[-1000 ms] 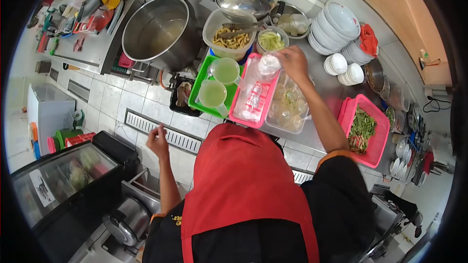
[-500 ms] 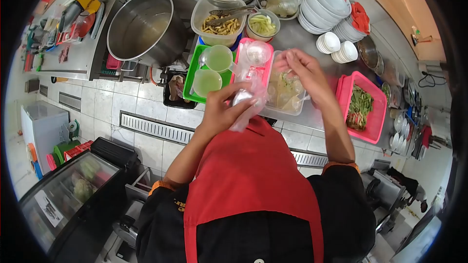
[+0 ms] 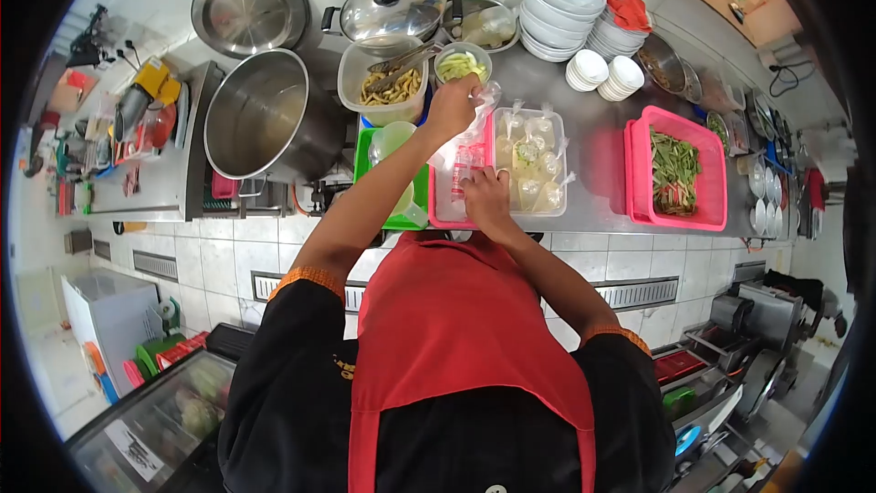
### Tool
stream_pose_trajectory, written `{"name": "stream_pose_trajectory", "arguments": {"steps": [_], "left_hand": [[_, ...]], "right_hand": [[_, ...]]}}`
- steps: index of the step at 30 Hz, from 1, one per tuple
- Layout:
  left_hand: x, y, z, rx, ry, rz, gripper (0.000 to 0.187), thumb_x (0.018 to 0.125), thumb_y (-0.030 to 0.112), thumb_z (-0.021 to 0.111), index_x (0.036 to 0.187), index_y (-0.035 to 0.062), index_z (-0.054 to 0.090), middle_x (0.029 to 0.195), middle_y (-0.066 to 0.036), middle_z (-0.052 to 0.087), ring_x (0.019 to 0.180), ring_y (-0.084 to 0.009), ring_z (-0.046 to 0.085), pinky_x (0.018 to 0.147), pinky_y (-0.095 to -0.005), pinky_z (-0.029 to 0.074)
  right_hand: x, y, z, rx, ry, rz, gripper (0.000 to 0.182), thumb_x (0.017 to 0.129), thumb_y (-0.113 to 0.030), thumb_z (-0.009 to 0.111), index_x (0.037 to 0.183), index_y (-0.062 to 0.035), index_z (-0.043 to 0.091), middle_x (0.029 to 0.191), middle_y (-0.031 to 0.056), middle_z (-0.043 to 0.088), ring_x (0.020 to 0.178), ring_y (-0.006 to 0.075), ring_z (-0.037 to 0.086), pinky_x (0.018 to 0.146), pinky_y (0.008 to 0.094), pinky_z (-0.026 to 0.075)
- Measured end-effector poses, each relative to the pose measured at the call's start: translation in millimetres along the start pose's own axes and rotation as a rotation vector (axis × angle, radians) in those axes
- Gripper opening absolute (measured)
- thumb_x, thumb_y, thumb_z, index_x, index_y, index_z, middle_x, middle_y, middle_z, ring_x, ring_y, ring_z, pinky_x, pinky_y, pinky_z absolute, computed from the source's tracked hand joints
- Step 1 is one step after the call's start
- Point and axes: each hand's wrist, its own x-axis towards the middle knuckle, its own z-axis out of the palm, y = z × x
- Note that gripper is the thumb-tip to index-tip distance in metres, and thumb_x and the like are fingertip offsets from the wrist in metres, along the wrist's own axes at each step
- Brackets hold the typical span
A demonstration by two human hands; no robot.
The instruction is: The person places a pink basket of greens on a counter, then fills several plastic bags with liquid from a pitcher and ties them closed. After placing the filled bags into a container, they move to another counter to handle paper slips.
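Note:
My left hand (image 3: 453,111) reaches over the far end of a pink tray (image 3: 436,201), its fingers closed on a crumpled clear plastic bag (image 3: 489,97). At the tray's near right edge is my right hand (image 3: 487,198), fingers bent down by flat clear bags with red print (image 3: 467,164); its fingertips are partly hidden, and what they grip I cannot make out. Right of it stands a clear container (image 3: 558,204) holding several tied bags of pale filling (image 3: 527,153). Under my left forearm a green tray (image 3: 365,148) carries a cup of pale green liquid (image 3: 392,139).
Behind stand a tub of brown strips (image 3: 394,91) with tongs, a bowl of cut pale green vegetable (image 3: 461,66) and a lidded pan (image 3: 388,11). A tall pot (image 3: 260,119) is left. Stacked bowls (image 3: 558,14) and a pink basket of greens (image 3: 677,169) are right.
My left hand has moved from near the apron to the tray's far end; the white-filled bag it held is gone from it. My right hand has come left from above the clear container.

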Motion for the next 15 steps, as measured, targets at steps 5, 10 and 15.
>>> {"name": "stream_pose_trajectory", "arguments": {"steps": [5, 10, 15], "left_hand": [[10.7, 9.7, -2.0, -0.065, -0.006, -0.047, 0.025, 0.076, 0.006, 0.075, 0.083, 0.0017, 0.052, 0.076, -0.019, 0.059, 0.072, -0.0414, 0.058, 0.063, -0.0433, 0.044], [-5.9, -17.4, 13.2, 0.041, 0.02, 0.164, 0.015, 0.075, 0.001, 0.068, 0.084, 0.0019, 0.055, 0.085, -0.02, 0.061, 0.086, -0.042, 0.058, 0.072, -0.0468, 0.046], [-39.2, -6.4, 16.7, 0.37, -0.415, -0.119, 0.045, 0.073, 0.006, 0.06, 0.117, 0.0019, 0.057, 0.114, -0.02, 0.06, 0.107, -0.0357, 0.057, 0.092, -0.0457, 0.046]], "right_hand": [[8.4, 7.4, -17.6, 0.02, -0.045, 0.147, 0.021, 0.077, -0.018, 0.059, 0.092, -0.0084, 0.071, 0.097, 0.0114, 0.066, 0.103, 0.0263, 0.052, 0.085, 0.045, 0.035], [30.7, 17.3, -15.6, -0.092, -0.134, 0.13, 0.036, 0.082, -0.032, 0.061, 0.108, -0.008, 0.068, 0.107, 0.0105, 0.065, 0.111, 0.0273, 0.051, 0.092, 0.0494, 0.035], [37.4, 39.5, 58.1, -0.136, -0.164, 0.046, 0.044, 0.083, -0.039, 0.059, 0.111, -0.0062, 0.067, 0.117, 0.0166, 0.064, 0.123, 0.0334, 0.049, 0.108, 0.0512, 0.03]]}}
